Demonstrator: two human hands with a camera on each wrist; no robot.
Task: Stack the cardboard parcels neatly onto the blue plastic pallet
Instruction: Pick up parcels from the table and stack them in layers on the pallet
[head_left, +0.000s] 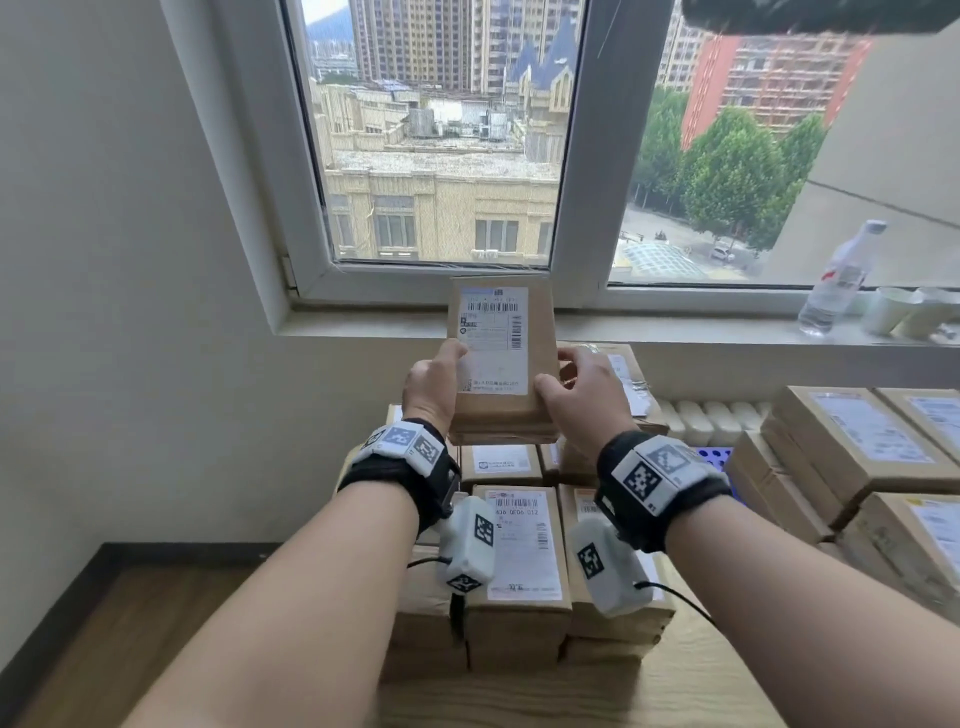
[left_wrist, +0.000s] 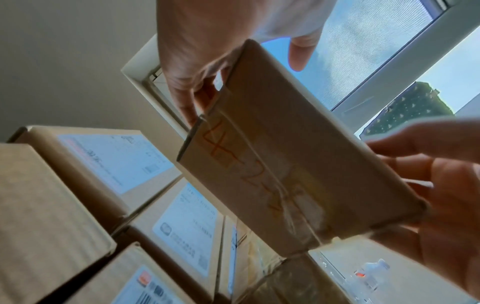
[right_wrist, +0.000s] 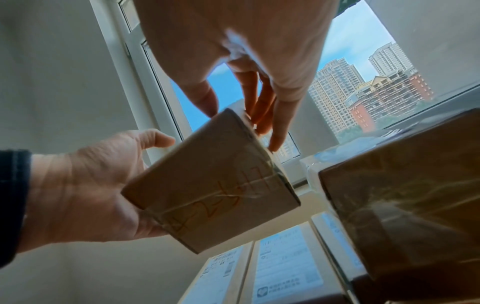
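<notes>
A small brown cardboard parcel (head_left: 535, 332) with a white shipping label is held between both hands above the stack, in front of the window sill. My left hand (head_left: 435, 383) grips its left side, thumb on the label and fingers underneath. My right hand (head_left: 581, 393) grips its right side, thumb on top. From the left wrist view, the parcel's taped underside (left_wrist: 285, 148) carries orange handwriting and hangs tilted above the labelled parcels (left_wrist: 182, 222). The right wrist view shows the parcel (right_wrist: 213, 185) between my right hand's fingers (right_wrist: 278, 127) and my left hand (right_wrist: 91, 195). A patch of blue pallet (head_left: 716, 459) shows behind the stack.
A stack of parcels (head_left: 519, 566) stands right below my wrists, with a taller parcel (head_left: 631, 384) behind it on the right. More parcel stacks (head_left: 857, 457) fill the right side. A water bottle (head_left: 837, 280) and paper cups (head_left: 894, 309) stand on the window sill. A white radiator (head_left: 711, 420) sits under it.
</notes>
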